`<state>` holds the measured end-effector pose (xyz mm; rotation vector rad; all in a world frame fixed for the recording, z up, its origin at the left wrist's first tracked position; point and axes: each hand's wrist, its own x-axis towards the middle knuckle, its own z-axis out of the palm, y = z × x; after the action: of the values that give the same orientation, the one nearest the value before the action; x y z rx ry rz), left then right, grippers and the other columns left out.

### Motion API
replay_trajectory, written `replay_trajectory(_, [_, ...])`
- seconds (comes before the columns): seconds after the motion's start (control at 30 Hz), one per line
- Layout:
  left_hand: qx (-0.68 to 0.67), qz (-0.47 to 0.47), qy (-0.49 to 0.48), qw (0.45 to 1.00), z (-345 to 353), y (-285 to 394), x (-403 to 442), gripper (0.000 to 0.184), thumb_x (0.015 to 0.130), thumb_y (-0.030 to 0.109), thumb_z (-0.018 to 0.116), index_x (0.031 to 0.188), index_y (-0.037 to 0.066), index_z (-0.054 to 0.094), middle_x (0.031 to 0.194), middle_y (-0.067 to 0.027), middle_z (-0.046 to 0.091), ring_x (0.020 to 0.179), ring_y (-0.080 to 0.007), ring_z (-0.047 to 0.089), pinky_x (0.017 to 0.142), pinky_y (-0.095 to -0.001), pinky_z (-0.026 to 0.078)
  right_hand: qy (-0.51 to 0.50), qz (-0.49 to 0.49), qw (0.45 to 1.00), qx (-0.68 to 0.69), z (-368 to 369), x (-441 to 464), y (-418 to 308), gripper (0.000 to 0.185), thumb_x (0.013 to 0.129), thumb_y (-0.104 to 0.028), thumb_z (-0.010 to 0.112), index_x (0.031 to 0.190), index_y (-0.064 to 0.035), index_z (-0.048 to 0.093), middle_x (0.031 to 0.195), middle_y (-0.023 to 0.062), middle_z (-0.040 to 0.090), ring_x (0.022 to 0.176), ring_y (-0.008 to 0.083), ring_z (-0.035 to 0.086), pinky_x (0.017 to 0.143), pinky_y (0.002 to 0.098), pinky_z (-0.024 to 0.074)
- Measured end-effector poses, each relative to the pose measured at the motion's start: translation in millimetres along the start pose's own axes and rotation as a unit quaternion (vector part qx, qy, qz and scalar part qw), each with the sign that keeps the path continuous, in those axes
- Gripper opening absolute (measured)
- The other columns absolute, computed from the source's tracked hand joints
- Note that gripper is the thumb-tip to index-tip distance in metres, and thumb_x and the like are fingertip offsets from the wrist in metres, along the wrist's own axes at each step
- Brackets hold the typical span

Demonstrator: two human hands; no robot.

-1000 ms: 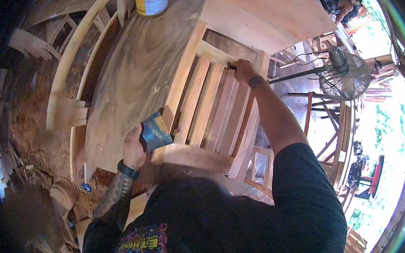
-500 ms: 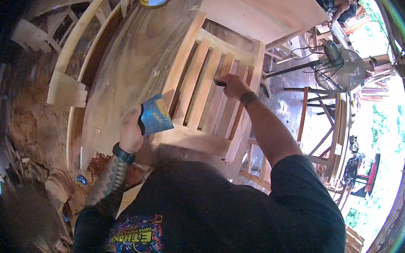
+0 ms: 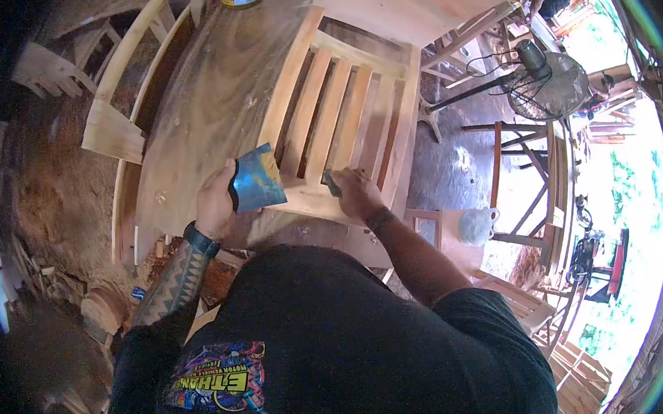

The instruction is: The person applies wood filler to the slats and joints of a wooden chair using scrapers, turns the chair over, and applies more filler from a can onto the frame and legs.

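The right hand (image 3: 360,196), clutching a small dark tool (image 3: 331,183), has come from the far end of the slatted pale-wood frame (image 3: 330,116), ahead of both hands, to its near rail (image 3: 308,199), apparently ending one pass, while the left hand (image 3: 216,202) grasps a blue, yellow-smeared curved sheet (image 3: 256,183).

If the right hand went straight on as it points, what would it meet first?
Probably the pale wooden slats, just ahead of the right hand and its dark piece; depth there is hard to judge.
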<state>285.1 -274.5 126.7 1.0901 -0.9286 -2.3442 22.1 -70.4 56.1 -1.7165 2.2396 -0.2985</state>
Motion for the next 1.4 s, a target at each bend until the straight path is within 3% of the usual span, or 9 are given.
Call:
replay_trajectory(0.2, [0.083, 0.062, -0.001, 0.995, -3, -18, 28, 0.037, 0.105, 0.032, 0.056, 0.105, -0.002, 0.07, 0.09, -0.0039, 0.07, 0.082, -0.0118, 0.066, 0.079, -0.0273, 0.052, -0.138, 0.003, 0.99, -0.004, -61, -1, -14, 0.036, 0.09, -0.01, 0.054, 0.122, -0.0091, 0.07, 0.118, 0.0157, 0.072, 0.111, 0.0327, 0.067, 0.101, 0.0438, 0.0522])
replay_trajectory(0.4, [0.205, 0.109, -0.026, 0.972, 64, 14, 14, 0.036, 0.104, 0.029, 0.059, 0.108, -0.004, 0.071, 0.096, -0.0013, 0.072, 0.082, -0.009, 0.064, 0.078, -0.0265, 0.052, 0.119, -0.216, 0.96, 0.131, -156, 14, -58, 0.033, 0.09, -0.006, 0.06, 0.121, -0.0111, 0.069, 0.116, 0.0098, 0.072, 0.107, 0.0316, 0.069, 0.096, 0.043, 0.0543])
replay_trajectory(0.6, [0.251, 0.161, -0.011, 0.954, 102, 20, 19, 0.041, 0.104, 0.034, 0.059, 0.107, -0.005, 0.071, 0.094, -0.0037, 0.072, 0.081, -0.0106, 0.063, 0.076, -0.0292, 0.051, 0.123, -0.155, 0.975, 0.097, -154, 10, -66, 0.04, 0.084, -0.002, 0.066, 0.122, -0.0114, 0.07, 0.11, 0.0113, 0.073, 0.105, 0.0301, 0.069, 0.094, 0.0398, 0.0549])
replay_trajectory(0.83, [0.239, 0.233, 0.093, 0.938, 110, 37, 84, 0.05, 0.104, 0.042, 0.057, 0.109, -0.006, 0.068, 0.097, -0.0096, 0.071, 0.089, -0.0153, 0.063, 0.082, -0.0307, 0.05, -0.001, -0.057, 0.986, 0.157, -138, 36, 22, 0.03, 0.096, -0.011, 0.053, 0.122, -0.0141, 0.069, 0.122, 0.0119, 0.07, 0.115, 0.0303, 0.065, 0.099, 0.0449, 0.0517])
replay_trajectory(0.9, [0.204, 0.225, 0.067, 0.95, 97, 39, 93, 0.05, 0.104, 0.042, 0.057, 0.113, -0.006, 0.066, 0.098, -0.0097, 0.071, 0.09, -0.0154, 0.063, 0.084, -0.03, 0.05, 0.019, -0.054, 0.998, -0.014, -133, 82, 75, 0.027, 0.094, -0.014, 0.056, 0.116, -0.0108, 0.072, 0.11, 0.0182, 0.07, 0.102, 0.0373, 0.068, 0.092, 0.0468, 0.0546])
replay_trajectory(1.07, [0.046, 0.169, 0.044, 0.984, 70, 35, 84, 0.04, 0.105, 0.033, 0.058, 0.12, -0.003, 0.066, 0.106, -0.0069, 0.071, 0.096, -0.0152, 0.064, 0.09, -0.0295, 0.05, -0.007, -0.051, 0.995, -0.087, -121, 182, 149, 0.031, 0.091, -0.013, 0.055, 0.118, -0.0096, 0.071, 0.11, 0.0194, 0.069, 0.101, 0.0381, 0.068, 0.091, 0.0483, 0.0539])
replay_trajectory(1.27, [0.088, 0.193, 0.085, 0.974, 1, -15, 65, 0.032, 0.106, 0.026, 0.056, 0.117, -0.002, 0.067, 0.108, -0.0059, 0.071, 0.097, -0.0146, 0.065, 0.09, -0.0303, 0.051, 0.053, 0.03, 0.992, -0.11, -65, 191, 139, 0.038, 0.085, -0.01, 0.057, 0.122, -0.0091, 0.068, 0.113, 0.0162, 0.069, 0.104, 0.0384, 0.066, 0.09, 0.049, 0.053])
replay_trajectory(1.37, [0.079, 0.12, 0.097, 0.985, -5, -16, 56, 0.033, 0.106, 0.027, 0.057, 0.116, -0.003, 0.067, 0.106, -0.0057, 0.071, 0.094, -0.0142, 0.065, 0.089, -0.0296, 0.051, 0.164, 0.009, 0.98, -0.115, -44, 150, 115, 0.043, 0.082, -0.008, 0.058, 0.124, -0.0089, 0.065, 0.115, 0.0139, 0.068, 0.11, 0.0379, 0.063, 0.09, 0.051, 0.0521])
replay_trajectory(1.4, [0.06, 0.079, 0.102, 0.99, -5, -14, 55, 0.034, 0.106, 0.028, 0.057, 0.115, -0.003, 0.067, 0.105, -0.0057, 0.072, 0.092, -0.0141, 0.066, 0.088, -0.0294, 0.051, 0.157, 0.007, 0.985, -0.075, -49, 137, 102, 0.037, 0.08, -0.006, 0.056, 0.115, -0.0082, 0.068, 0.12, 0.0168, 0.068, 0.11, 0.0405, 0.064, 0.102, 0.0518, 0.0471])
